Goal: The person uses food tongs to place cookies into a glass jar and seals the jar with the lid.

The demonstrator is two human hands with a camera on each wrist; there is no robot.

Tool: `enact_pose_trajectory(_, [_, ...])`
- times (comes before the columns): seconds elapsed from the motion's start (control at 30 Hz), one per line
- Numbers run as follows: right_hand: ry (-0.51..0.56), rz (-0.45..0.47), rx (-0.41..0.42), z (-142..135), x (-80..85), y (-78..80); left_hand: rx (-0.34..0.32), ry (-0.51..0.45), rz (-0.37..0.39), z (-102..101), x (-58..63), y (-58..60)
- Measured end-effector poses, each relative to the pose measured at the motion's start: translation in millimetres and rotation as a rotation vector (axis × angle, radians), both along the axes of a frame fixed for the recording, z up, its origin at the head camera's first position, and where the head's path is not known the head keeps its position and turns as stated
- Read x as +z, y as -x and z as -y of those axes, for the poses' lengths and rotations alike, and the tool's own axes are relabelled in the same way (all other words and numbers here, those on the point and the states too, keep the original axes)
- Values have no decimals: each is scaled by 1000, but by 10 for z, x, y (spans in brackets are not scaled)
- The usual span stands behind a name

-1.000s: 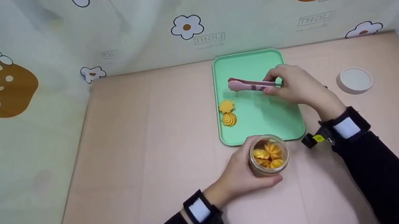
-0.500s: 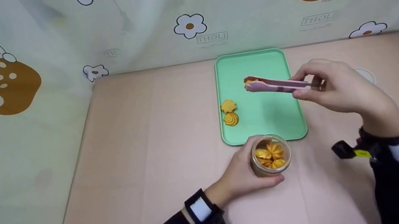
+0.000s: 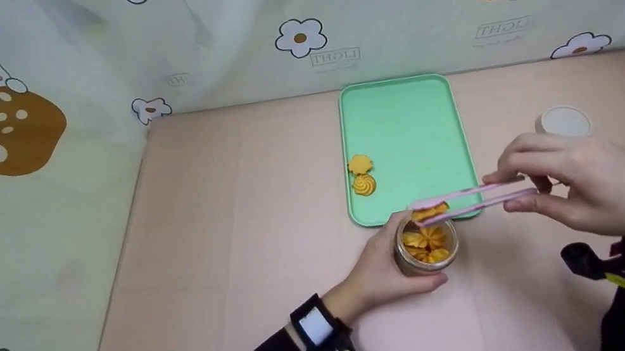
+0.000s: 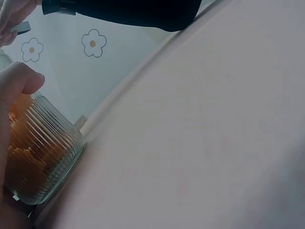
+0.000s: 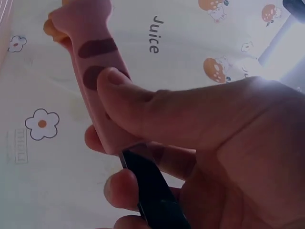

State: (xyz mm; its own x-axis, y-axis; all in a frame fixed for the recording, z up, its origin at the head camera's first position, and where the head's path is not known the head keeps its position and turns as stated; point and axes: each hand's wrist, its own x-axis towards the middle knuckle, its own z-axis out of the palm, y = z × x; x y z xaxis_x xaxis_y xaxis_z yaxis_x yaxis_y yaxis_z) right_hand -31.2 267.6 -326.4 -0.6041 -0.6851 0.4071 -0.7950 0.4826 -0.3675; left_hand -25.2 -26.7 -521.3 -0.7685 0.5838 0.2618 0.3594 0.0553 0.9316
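Note:
My left hand (image 3: pixel 371 271) grips a ribbed glass jar (image 4: pixel 52 148) that stands on the table with several swirled cookies (image 3: pixel 426 245) inside. In my right hand (image 3: pixel 589 178) are pink tongs (image 5: pixel 97 76), pinched between thumb and fingers. Their tips hold a cookie (image 3: pixel 430 212) just over the far rim of the jar. Behind the jar lies a green tray (image 3: pixel 406 120), where two cookies (image 3: pixel 362 174) sit close together at the left edge. In the right wrist view only a bit of the held cookie (image 5: pixel 55 31) shows past the tongs.
A white round lid (image 3: pixel 563 121) lies on the pink table (image 3: pixel 219 230), right of the tray and partly behind my right hand. A printed curtain (image 3: pixel 216 31) rises along the back and left edges of the table.
My right hand has lifted the tongs with a cookie off the tray, then brought them right and toward me, over the jar. My left hand and the jar stay in place.

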Motion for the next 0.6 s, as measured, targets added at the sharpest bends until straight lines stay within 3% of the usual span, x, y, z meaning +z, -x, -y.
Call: enact_pose_trajectory(0.6, [-196,-7,-139,122,33,-176,-16,-18,6,-7,0,7])
